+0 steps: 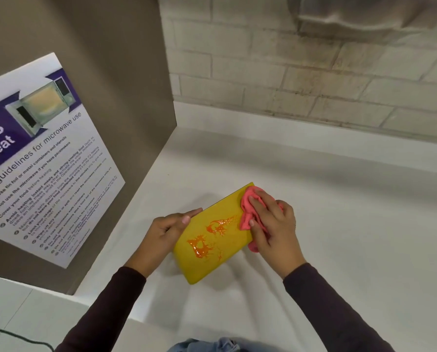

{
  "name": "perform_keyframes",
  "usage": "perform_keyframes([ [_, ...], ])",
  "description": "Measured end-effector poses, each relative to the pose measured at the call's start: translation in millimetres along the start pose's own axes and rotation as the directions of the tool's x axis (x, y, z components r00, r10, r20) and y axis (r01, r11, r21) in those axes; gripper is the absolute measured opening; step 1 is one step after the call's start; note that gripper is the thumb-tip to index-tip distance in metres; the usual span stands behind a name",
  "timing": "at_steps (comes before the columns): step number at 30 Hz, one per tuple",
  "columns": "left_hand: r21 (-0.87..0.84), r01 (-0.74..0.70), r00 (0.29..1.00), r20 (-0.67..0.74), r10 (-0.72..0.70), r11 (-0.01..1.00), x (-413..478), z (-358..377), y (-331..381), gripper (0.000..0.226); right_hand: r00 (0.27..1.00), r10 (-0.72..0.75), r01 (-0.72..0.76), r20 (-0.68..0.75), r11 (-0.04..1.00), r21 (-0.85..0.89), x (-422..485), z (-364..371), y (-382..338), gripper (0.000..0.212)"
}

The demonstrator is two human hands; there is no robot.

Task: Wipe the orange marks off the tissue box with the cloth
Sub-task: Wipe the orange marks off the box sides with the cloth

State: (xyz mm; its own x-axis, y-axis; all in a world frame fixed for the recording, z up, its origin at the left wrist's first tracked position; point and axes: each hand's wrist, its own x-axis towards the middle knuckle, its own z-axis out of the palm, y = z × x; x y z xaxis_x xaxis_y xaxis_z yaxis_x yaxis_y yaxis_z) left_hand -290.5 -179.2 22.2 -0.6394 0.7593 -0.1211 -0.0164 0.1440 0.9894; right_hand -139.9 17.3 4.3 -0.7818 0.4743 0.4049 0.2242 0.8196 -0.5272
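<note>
Yellow tissue box (213, 261) sits on the white table (339, 212), long axis running from near-left to far-right, broad face up. Orange marks (199, 246) lie in two glossy splatters on that face: one toward the near end of the box, one at its middle, the latter just beside the cloth. Pink cloth (246, 212) is bunched on the far-right end of the box, overlapping the face and spilling past its right edge. Right hand (273, 227) is on top of the cloth, fingers (256, 207) curled into the folds and gripping it against the box. Left hand (162, 233) is at the left long edge of the box, fingers wrapped round that edge, thumb lying on the face, gripping the box. The box may be tipped a little off the table; the soft shadow under it does not settle this. Both forearms wear dark sleeves (339, 308). Left of the box stands a brown panel (110, 47) carrying a poster (47, 161) on microwave use; behind the box, a pale brick wall (288, 72).
</note>
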Motion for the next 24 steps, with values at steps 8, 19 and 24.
perform_keyframes([
  [8, -0.02, -0.004, 1.0, -0.022, 0.004, 1.0, 1, 0, -2, 0.027, 0.975, -0.188, 0.204, 0.121, 0.968, -0.146, -13, -11, 7, 0.048],
  [19, -0.014, 0.01, 1.0, 0.012, -0.01, 1.0, 2, 2, 0, 0.029, 0.986, -0.144, 0.149, 0.089, 0.987, -0.056, 11, -5, -18, 0.045],
  [24, -0.016, 0.009, 1.0, 0.01, -0.009, 1.0, 3, 1, -2, 0.03, 0.969, -0.197, 0.205, 0.147, 0.978, -0.043, -11, -17, -1, 0.043],
])
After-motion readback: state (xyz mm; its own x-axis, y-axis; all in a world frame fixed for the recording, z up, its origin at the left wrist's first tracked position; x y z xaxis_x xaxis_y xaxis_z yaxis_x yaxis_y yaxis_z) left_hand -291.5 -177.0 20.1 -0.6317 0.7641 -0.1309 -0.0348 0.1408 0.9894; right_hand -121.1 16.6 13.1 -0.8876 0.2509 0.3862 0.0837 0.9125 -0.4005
